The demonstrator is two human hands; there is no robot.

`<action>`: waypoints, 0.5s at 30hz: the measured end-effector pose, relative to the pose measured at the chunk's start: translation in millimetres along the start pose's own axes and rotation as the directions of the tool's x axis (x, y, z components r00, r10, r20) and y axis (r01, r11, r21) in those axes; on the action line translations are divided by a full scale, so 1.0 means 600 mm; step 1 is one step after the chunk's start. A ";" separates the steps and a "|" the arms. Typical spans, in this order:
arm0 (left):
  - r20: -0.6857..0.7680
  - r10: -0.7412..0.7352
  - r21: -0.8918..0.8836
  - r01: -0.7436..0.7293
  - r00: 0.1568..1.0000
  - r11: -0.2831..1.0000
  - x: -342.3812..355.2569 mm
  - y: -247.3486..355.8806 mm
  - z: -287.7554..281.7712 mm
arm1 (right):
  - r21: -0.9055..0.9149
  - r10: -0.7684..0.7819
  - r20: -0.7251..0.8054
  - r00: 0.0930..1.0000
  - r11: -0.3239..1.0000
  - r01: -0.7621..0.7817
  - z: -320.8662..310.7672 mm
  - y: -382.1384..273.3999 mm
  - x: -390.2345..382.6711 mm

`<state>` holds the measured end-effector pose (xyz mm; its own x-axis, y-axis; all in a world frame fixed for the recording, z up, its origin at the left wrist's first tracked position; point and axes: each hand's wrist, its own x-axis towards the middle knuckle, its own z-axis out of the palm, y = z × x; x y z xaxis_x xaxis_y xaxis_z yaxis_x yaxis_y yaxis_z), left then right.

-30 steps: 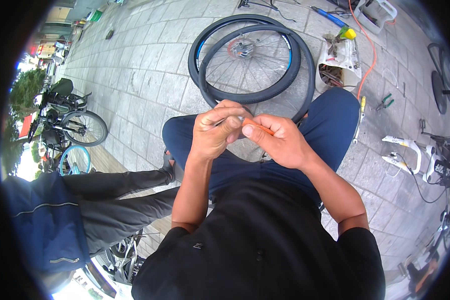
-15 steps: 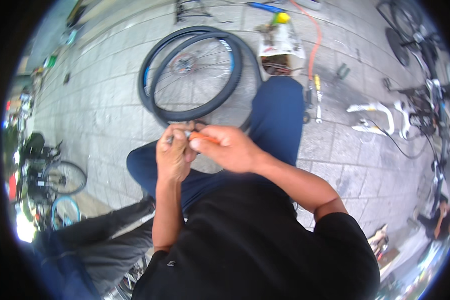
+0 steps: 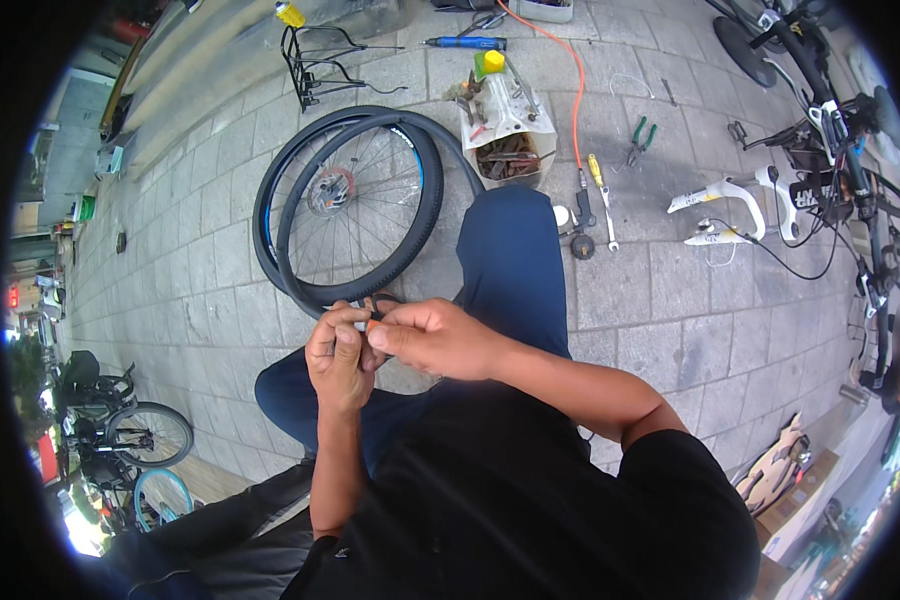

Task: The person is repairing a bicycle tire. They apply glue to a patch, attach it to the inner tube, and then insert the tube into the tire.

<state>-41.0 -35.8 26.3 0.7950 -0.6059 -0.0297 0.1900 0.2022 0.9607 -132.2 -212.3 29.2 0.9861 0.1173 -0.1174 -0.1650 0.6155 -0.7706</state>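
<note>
Right in the middle, the left hand [image 3: 338, 358] and right hand [image 3: 432, 338] pinch a tiny orange piece [image 3: 371, 325]; closed fingers hide most of it. At 12 o'clock lies a bike wheel [image 3: 355, 205] on the paved floor [image 3: 660, 300], tools [image 3: 598, 190] at 1 o'clock.

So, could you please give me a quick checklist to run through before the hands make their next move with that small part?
1. Both hands on the part: left hand and right hand meet over a small orange-tipped piece. Ok.
2. Grip secure: fingers hide most of it. Cannot tell.
3. What the piece is: too small. Cannot tell.
4. Bicycle wheel lying flat on the paving, ahead of the knees. Ok.
5. Tools in view: green-handled pliers and yellow-handled wrench lie on the ground to the right. Ok.
6. Orange cable runs across the paving near the tools. Not ok.
</note>
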 end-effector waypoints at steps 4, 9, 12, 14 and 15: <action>-0.159 -0.167 -0.038 0.163 0.973 0.986 0.015 0.001 0.009 | -0.515 -0.191 -0.121 0.974 0.851 0.103 -0.001 -0.002 0.001; -0.060 -0.174 -0.048 0.171 0.983 0.984 0.041 0.011 0.015 | -0.539 -0.254 -0.178 0.951 0.834 0.122 -0.003 -0.021 0.006; 0.035 -0.180 0.033 0.179 0.983 0.983 0.062 0.013 0.026 | -0.640 -0.230 -0.192 0.954 0.766 0.056 -0.020 -0.041 -0.005; 0.023 -0.267 -0.049 0.268 0.963 0.962 0.076 0.008 0.036 | -0.670 -0.312 -0.260 0.914 0.740 0.062 -0.058 -0.052 -0.024; 0.043 -0.286 -0.100 0.289 0.957 0.952 0.083 0.006 0.040 | -0.575 -0.339 -0.385 0.859 0.815 0.064 -0.086 -0.056 -0.045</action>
<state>-14.6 -84.0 35.0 0.6823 -0.6706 -0.2912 0.4680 0.0946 0.8787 -152.4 -276.7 25.9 0.9095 -0.4077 -0.0808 -0.0611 0.0610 -0.9963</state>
